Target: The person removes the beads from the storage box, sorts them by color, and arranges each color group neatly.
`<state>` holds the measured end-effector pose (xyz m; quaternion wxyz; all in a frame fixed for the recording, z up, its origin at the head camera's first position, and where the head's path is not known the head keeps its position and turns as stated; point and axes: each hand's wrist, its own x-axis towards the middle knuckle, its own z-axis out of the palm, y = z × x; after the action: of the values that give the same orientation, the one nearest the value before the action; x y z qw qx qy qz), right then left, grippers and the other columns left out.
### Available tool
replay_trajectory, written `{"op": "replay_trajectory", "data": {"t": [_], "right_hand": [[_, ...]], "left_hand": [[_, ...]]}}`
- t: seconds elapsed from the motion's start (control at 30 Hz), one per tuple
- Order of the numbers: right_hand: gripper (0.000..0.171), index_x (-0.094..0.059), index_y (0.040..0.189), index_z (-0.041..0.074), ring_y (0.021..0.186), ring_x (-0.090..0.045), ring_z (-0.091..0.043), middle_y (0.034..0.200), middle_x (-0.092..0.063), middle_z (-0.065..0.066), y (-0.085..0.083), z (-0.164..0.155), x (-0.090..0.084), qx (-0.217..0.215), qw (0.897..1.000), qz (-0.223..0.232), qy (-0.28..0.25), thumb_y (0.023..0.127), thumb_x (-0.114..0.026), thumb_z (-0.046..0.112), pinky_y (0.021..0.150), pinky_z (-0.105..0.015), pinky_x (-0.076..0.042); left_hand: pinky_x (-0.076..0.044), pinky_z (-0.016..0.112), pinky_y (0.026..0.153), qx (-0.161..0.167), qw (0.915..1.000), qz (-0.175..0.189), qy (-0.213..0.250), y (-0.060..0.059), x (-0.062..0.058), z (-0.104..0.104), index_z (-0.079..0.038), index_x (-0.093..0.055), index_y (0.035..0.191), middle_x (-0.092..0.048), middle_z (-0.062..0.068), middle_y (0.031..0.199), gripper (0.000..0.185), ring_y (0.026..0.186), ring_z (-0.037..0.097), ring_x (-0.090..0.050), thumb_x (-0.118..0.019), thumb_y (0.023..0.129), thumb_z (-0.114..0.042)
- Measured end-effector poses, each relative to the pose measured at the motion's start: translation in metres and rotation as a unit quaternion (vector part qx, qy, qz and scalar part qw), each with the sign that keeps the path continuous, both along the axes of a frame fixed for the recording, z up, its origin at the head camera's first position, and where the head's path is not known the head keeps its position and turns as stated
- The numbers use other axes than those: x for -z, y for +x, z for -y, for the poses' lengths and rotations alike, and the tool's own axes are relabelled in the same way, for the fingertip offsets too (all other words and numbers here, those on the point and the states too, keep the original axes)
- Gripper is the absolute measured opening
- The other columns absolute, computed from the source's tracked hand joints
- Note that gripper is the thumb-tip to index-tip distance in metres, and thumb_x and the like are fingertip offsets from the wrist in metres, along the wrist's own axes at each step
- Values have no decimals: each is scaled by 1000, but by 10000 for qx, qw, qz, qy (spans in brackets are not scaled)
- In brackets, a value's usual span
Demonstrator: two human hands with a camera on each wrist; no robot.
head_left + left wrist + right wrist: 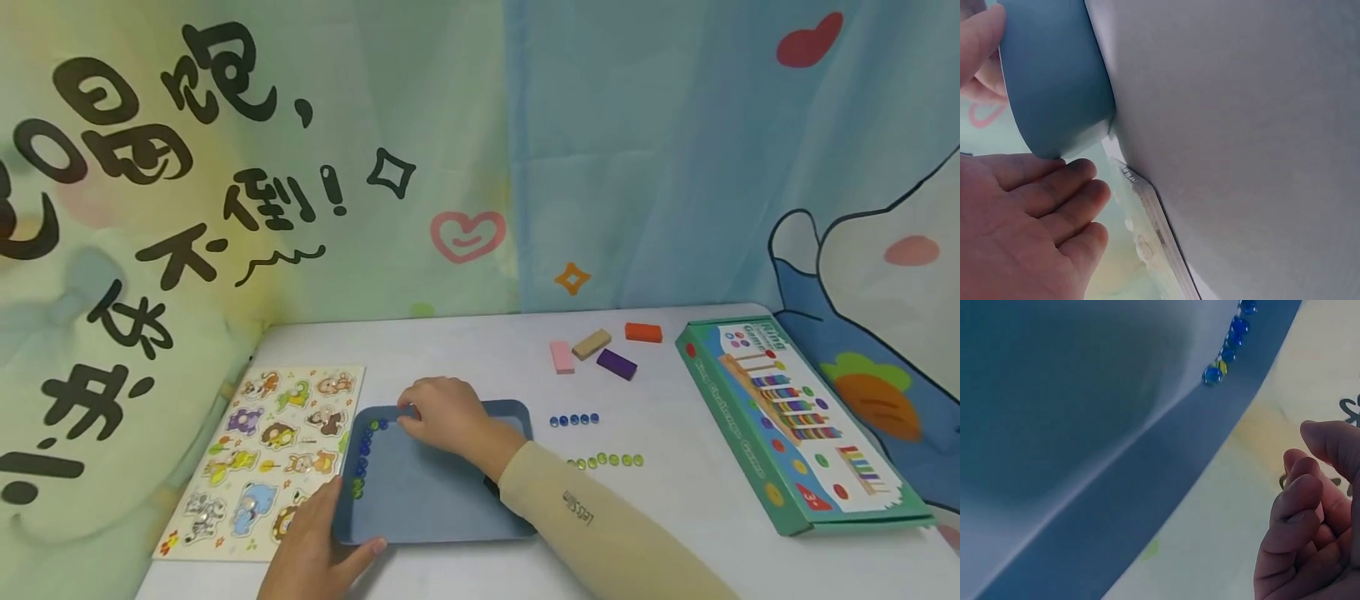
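Note:
A shallow blue-grey tray (427,508) holds a line of small blue and green glass beads (363,458) along its left side, turning at the far left corner. My left hand (315,542) is at the tray's near left corner, thumb by the front edge. Its fingers (1066,200) are nearly straight and come right up to the tray wall. Over the tray's far edge, just right of the last beads, is my right hand (446,412). In the right wrist view its fingers (1297,500) are loosely bent, the thumb stands apart, and nothing shows between them.
Right of the tray lie a row of blue beads (574,420) and a row of green beads (615,460), partly behind the sleeve. Beyond are pink, tan, purple and orange blocks (617,364). An animal puzzle board (277,458) lies left; a green game box (802,425) lies right.

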<state>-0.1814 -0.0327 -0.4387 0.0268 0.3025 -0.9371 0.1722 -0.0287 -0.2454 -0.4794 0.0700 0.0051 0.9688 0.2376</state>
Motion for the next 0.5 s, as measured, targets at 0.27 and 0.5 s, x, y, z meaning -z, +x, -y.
{"op": "replay_trajectory", "data": {"t": [0.27, 0.5], "right_hand": [[21, -82, 114, 23, 94, -75, -7, 111, -81, 8, -4, 29, 11, -13, 9998, 130, 177, 97, -76, 33, 80, -24, -63], [22, -81, 115, 22, 103, -76, -10, 114, -80, 7, -7, 43, 33, 42, 9992, 267, 279, 96, -76, 33, 85, -27, -64]], "left_hand": [[-39, 68, 120, -47, 10000, 11, 47, 1, 0, 1, 0, -29, 163, -42, 27, 162, 114, 147, 52, -43, -79, 83, -65], [-38, 67, 121, -26, 9999, 25, 110, 0, -1, 1, 2, -30, 162, -43, 27, 162, 115, 149, 51, -41, -79, 83, -65]]}}
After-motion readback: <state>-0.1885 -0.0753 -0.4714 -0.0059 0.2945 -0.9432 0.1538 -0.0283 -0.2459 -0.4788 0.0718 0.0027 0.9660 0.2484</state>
